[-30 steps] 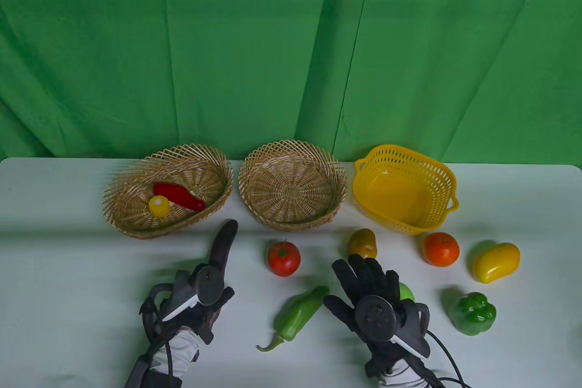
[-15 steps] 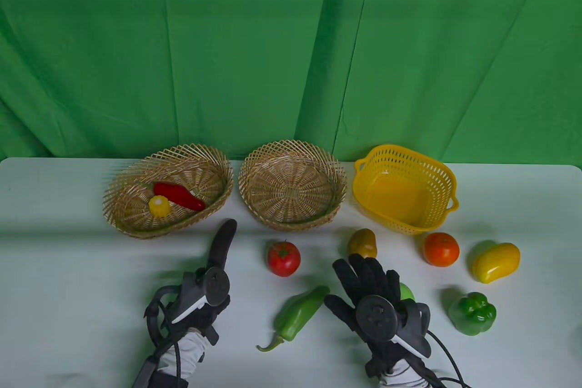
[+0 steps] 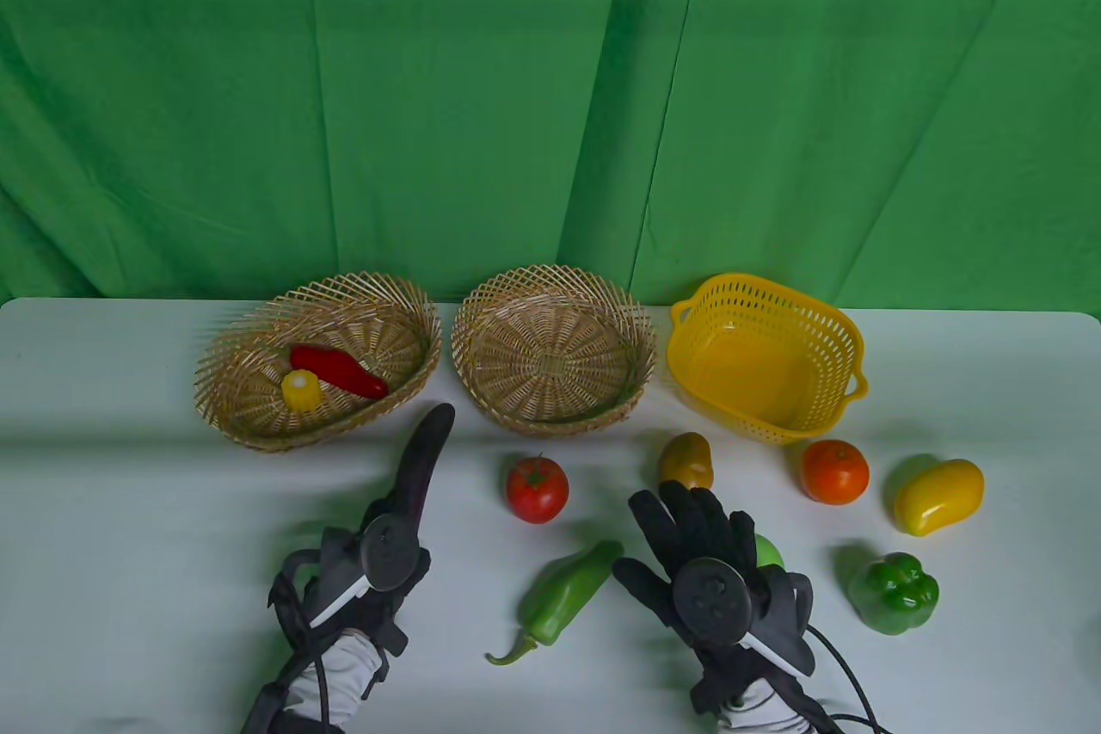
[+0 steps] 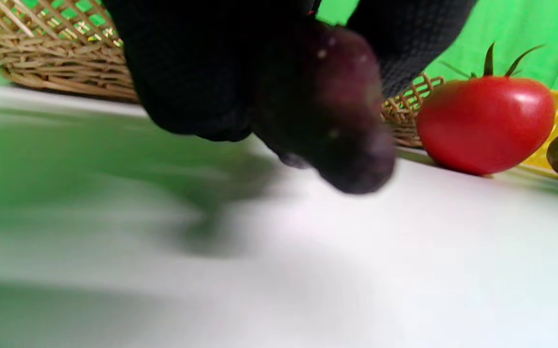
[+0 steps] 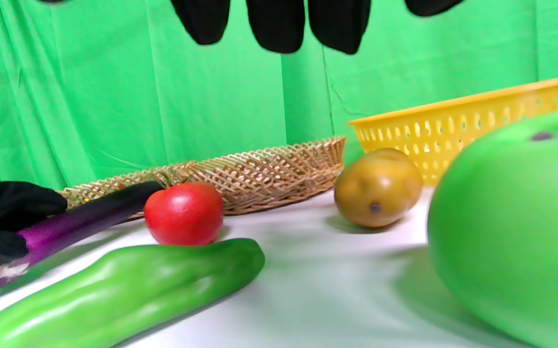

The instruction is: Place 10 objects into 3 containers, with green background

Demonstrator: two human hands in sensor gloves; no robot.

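I am seeing my left hand (image 3: 378,553), fingers clamped on the eggplant (image 3: 426,450), swinging its tip toward one o'clock; lift-off unclear. Right hand (image 3: 701,562) is staying spread, empty.

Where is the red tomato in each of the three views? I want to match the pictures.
Table view: red tomato at centre, before the middle wicker basket.
Left wrist view: at upper right, right of the dark fingers.
Right wrist view: at left of centre, behind the long green pepper.
Shared landmark: the middle wicker basket.
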